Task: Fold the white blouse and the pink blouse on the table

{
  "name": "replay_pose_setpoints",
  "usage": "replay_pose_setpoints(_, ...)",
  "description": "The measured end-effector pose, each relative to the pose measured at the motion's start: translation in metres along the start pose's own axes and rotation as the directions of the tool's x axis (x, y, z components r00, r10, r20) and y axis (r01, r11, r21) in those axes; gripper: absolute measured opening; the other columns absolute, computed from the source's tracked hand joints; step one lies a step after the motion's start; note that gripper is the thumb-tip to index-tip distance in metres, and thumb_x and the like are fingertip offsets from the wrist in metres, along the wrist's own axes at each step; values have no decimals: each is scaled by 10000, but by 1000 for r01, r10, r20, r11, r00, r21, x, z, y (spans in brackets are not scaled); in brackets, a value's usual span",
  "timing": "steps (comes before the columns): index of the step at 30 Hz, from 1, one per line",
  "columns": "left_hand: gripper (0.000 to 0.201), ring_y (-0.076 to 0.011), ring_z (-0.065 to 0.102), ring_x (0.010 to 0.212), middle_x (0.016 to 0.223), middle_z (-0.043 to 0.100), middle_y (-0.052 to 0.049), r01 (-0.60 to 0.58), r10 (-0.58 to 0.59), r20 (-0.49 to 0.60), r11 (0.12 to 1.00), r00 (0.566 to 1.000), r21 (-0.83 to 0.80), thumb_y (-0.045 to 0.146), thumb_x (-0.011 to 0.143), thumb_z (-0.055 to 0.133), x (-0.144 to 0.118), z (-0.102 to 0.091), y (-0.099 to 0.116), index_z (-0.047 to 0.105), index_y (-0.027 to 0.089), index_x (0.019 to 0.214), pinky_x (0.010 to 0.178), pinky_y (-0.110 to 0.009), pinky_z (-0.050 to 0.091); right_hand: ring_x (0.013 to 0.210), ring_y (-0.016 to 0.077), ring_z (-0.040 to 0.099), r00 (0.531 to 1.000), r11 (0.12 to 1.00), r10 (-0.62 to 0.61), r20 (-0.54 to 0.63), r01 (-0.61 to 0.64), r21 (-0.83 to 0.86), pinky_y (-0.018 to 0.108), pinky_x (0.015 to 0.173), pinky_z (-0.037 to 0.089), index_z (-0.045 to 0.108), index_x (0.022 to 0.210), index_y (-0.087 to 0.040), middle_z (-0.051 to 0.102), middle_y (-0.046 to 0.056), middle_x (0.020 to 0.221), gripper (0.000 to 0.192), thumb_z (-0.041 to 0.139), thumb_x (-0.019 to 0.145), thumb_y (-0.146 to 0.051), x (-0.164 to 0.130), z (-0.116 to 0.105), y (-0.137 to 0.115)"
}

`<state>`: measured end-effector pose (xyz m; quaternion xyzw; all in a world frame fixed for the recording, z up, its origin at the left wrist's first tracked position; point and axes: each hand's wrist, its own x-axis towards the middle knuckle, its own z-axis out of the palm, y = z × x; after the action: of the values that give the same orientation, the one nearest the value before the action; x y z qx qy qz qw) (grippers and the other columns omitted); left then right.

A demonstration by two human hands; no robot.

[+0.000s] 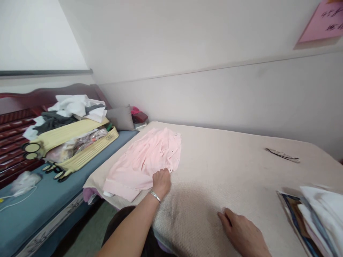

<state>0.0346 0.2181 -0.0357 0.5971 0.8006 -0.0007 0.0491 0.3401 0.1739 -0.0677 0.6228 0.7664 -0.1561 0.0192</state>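
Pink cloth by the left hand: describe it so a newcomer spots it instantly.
Find the beige-covered surface along the wall. Toward its left end lies the pink cloth, left hand at its near right edge. Pale, wrinkled and spread out, it stands apart from the white stack at the right.

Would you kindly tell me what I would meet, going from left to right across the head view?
Yellow container, pink garment, right hand, glasses, pink note.
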Motion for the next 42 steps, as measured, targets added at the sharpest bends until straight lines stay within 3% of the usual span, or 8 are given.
replay_pose_setpoints(6,260,-290,671,1019,1058,679,-172,-3,3,-19,1000,1000,5,164,968,406,3,2,0,621,126,1108,798,-370,473,825,295,718,1000,1000,-2,-8,2,3,336,625,384,570,827,-241,731,81,827,389,296,1033,-424,2,2,2)
replay_pose_setpoints(13,289,-301,656,1030,1082,666,-179,-27,27,-49,1000,998,9,316,947,525,0,4,1,625,120,1135,820,-380,486,813,286,716,1000,999,-2,-20,3,32,327,619,377,580,824,-240,728,79,817,388,315,1024,-441,3,6,5)
replay_pose_setpoints(22,292,-296,663,1023,1082,663,-188,-37,37,-19,999,999,37,195,987,400,5,6,0,652,109,1105,789,-367,491,793,278,713,1000,999,-4,-26,5,33,318,607,374,569,801,-239,719,80,786,393,309,1023,-435,2,3,2)
replay_pose_setpoints(42,290,-280,653,1037,1088,657,-187,-24,24,-22,999,999,32,158,964,411,3,6,0,647,115,1129,812,-355,492,838,295,714,1000,1000,-1,-4,1,18,343,635,380,568,837,-237,732,85,838,395,289,1030,-438,2,4,3)
